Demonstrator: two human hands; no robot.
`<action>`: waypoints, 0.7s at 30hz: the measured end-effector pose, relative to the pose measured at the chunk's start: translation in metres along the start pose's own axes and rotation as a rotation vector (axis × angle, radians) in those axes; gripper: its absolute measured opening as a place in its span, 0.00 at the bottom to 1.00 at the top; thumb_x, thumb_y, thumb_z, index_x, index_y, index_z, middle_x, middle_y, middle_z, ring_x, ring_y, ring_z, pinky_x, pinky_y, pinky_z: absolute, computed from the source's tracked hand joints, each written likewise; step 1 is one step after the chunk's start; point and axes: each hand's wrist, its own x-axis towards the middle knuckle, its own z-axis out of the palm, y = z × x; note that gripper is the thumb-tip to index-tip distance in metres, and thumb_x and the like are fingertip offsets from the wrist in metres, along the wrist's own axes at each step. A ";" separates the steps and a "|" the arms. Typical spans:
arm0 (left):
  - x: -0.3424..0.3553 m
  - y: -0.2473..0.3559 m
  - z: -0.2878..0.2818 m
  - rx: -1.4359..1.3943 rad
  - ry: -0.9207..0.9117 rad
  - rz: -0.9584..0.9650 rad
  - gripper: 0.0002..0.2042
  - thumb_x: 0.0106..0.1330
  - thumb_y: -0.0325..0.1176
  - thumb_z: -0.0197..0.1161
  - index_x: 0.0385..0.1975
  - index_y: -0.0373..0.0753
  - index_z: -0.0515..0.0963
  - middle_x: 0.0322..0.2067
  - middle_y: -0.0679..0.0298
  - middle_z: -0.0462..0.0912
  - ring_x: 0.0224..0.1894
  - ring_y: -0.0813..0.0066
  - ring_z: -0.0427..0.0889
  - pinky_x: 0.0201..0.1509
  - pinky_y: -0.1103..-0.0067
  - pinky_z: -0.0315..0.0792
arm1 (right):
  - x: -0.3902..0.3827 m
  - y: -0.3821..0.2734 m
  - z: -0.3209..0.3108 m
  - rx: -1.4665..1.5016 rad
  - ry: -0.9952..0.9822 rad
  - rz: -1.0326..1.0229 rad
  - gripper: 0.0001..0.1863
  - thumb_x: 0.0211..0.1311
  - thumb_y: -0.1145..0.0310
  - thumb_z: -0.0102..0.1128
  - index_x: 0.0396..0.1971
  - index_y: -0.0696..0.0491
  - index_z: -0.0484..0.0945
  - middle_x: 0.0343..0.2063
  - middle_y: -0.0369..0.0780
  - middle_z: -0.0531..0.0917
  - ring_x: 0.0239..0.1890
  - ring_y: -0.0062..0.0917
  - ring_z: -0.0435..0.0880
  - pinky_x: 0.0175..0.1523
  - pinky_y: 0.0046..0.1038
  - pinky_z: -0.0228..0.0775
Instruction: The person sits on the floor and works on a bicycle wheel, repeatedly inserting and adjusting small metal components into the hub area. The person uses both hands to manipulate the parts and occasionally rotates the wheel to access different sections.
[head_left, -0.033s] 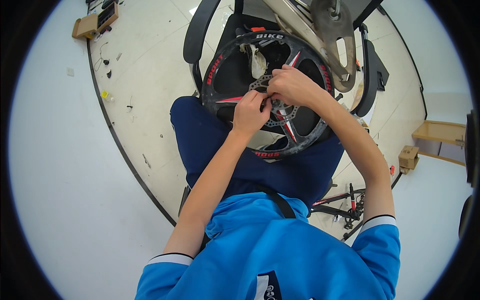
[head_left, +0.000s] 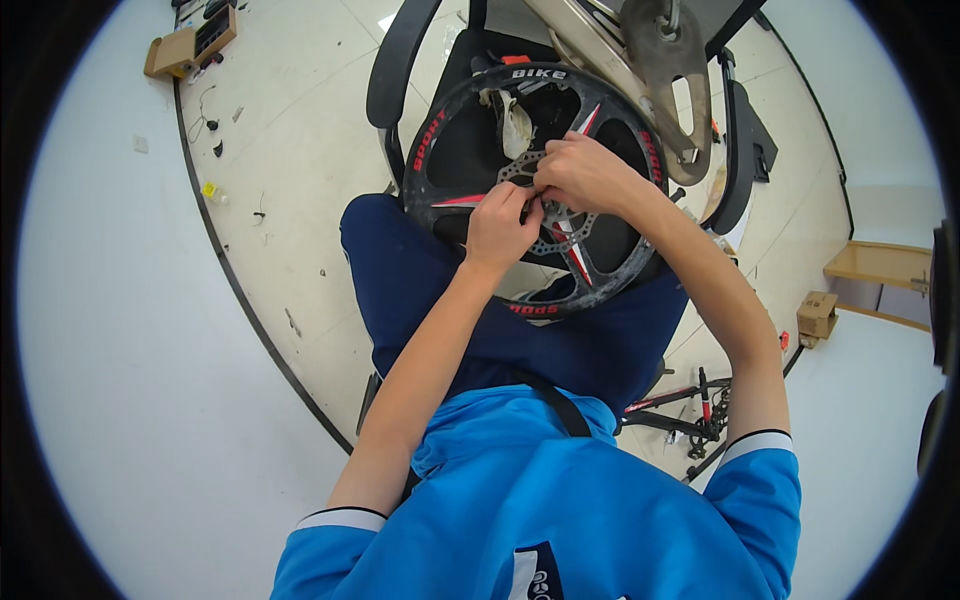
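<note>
A black spoked wheel [head_left: 622, 270] with red and white spoke accents lies across my dark-trousered legs and the black chair seat, a silver perforated brake disc [head_left: 520, 168] at its middle. My left hand [head_left: 500, 225] is closed in a pinch at the hub, from the lower left. My right hand [head_left: 585, 175] reaches in from the right, its curled fingers touching the hub just beside the left ones. What the fingertips hold is hidden. A pale crumpled item [head_left: 516, 130] shows between the upper spokes.
A chair armrest [head_left: 390, 75] and metal parts [head_left: 670, 70] border the wheel. A red-and-black bicycle frame [head_left: 665, 410] lies lower right. An open box [head_left: 175, 50], a yellow-labelled bottle [head_left: 215, 195] and loose cables are at left; a cardboard box [head_left: 818, 315] and a wooden piece [head_left: 875, 262] at right.
</note>
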 end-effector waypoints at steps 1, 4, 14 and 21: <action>0.001 -0.001 0.001 -0.004 0.003 0.017 0.06 0.57 0.23 0.70 0.32 0.34 0.83 0.28 0.59 0.80 0.27 0.63 0.81 0.31 0.72 0.76 | -0.004 0.002 0.003 0.032 0.044 0.006 0.07 0.54 0.65 0.70 0.30 0.51 0.86 0.30 0.37 0.86 0.41 0.32 0.85 0.48 0.38 0.73; -0.001 -0.004 0.003 -0.014 0.017 0.048 0.06 0.56 0.23 0.70 0.32 0.34 0.82 0.27 0.60 0.80 0.26 0.64 0.81 0.30 0.73 0.76 | -0.024 0.007 0.002 0.147 0.094 0.123 0.08 0.56 0.64 0.69 0.32 0.52 0.85 0.30 0.39 0.85 0.39 0.36 0.84 0.45 0.40 0.75; -0.002 -0.004 0.003 -0.045 -0.042 0.003 0.06 0.56 0.22 0.69 0.31 0.34 0.81 0.31 0.59 0.82 0.35 0.58 0.83 0.39 0.69 0.78 | -0.078 -0.013 0.047 0.033 0.467 0.348 0.08 0.63 0.67 0.68 0.35 0.56 0.82 0.26 0.41 0.78 0.29 0.38 0.83 0.34 0.36 0.76; -0.001 -0.006 -0.001 -0.056 -0.092 -0.004 0.05 0.58 0.21 0.68 0.33 0.33 0.81 0.32 0.58 0.82 0.37 0.57 0.83 0.42 0.69 0.79 | -0.073 -0.031 0.055 0.198 0.632 0.534 0.09 0.64 0.67 0.68 0.37 0.54 0.78 0.30 0.40 0.82 0.29 0.38 0.84 0.33 0.35 0.77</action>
